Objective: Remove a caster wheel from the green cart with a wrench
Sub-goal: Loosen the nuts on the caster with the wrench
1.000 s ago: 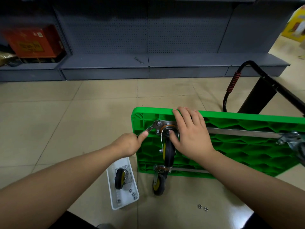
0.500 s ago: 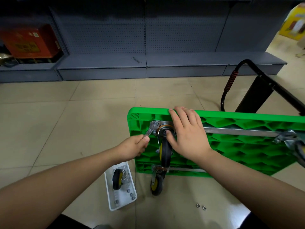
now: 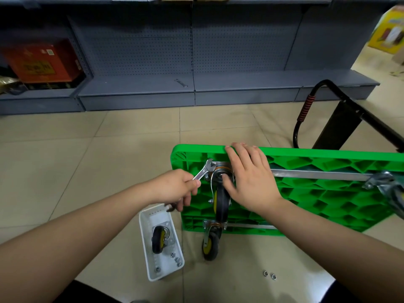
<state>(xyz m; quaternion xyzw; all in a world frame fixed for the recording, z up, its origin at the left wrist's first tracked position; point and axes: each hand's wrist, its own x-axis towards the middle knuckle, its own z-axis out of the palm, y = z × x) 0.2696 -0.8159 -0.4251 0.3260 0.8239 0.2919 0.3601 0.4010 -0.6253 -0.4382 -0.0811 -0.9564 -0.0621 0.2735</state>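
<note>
The green cart (image 3: 328,193) stands on its long edge on the floor, its ribbed underside facing me. A black caster wheel (image 3: 221,202) with a metal bracket is bolted near the cart's upper left corner. My left hand (image 3: 177,189) grips a silver wrench (image 3: 204,170), whose open jaw sits at a bolt on the caster's mounting plate. My right hand (image 3: 249,176) lies with straight fingers over the cart's top edge and the caster bracket, thumb on the swivel. A second caster (image 3: 211,243) hangs at the lower left corner.
A white tray (image 3: 150,217) on the floor holds a removed caster (image 3: 159,239) and several nuts. Two loose nuts (image 3: 269,274) lie on the tiles near my right arm. The cart's black handle (image 3: 306,110) rises behind it. Grey shelving (image 3: 196,88) with another wrench (image 3: 181,83) lines the back.
My left hand has swung the wrench handle downward and toward me, so the wrench now slants more steeply at the bolt. My right hand stays on the caster.
</note>
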